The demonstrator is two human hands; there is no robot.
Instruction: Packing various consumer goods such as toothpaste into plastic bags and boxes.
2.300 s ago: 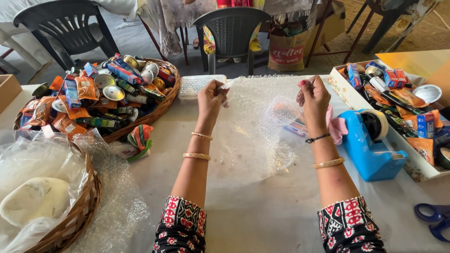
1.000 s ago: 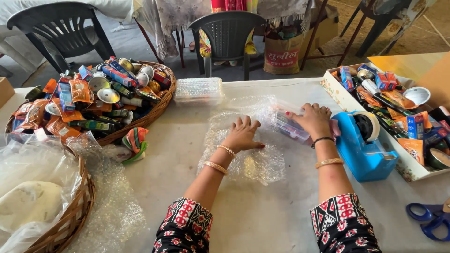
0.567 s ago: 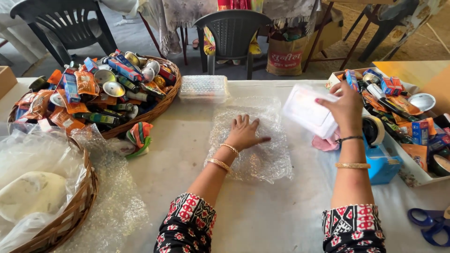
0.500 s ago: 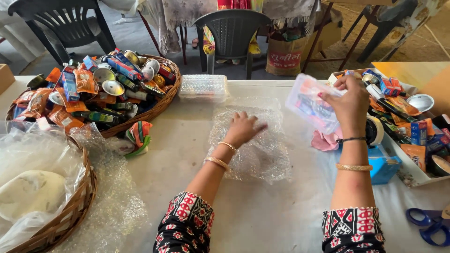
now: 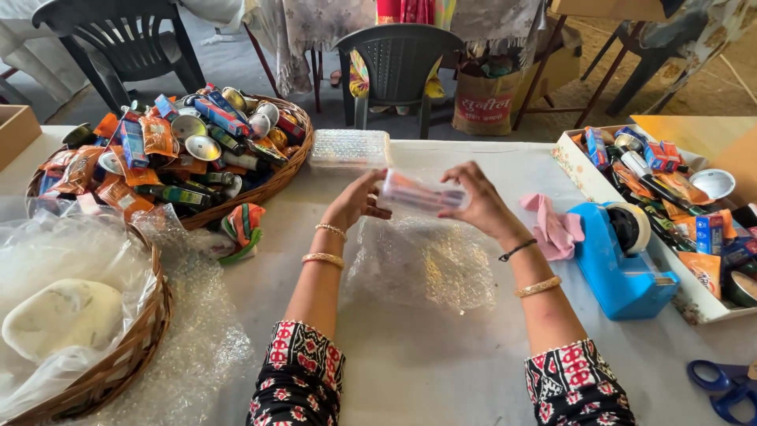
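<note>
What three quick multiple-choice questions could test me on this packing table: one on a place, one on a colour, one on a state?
1. Where does the tape dispenser stand?
A. beside the right hand
B. in the round basket
C. on a chair

2. What colour is it?
A. red
B. blue
C. green

3. How is the small clear packet?
A. lying on the bubble wrap
B. held up by both the left hand and the right
C. inside the box

Answers: 1 A, it sits on the table right of that hand. 2 B, its body is blue. 3 B, both hands grip its ends above the wrap.
</note>
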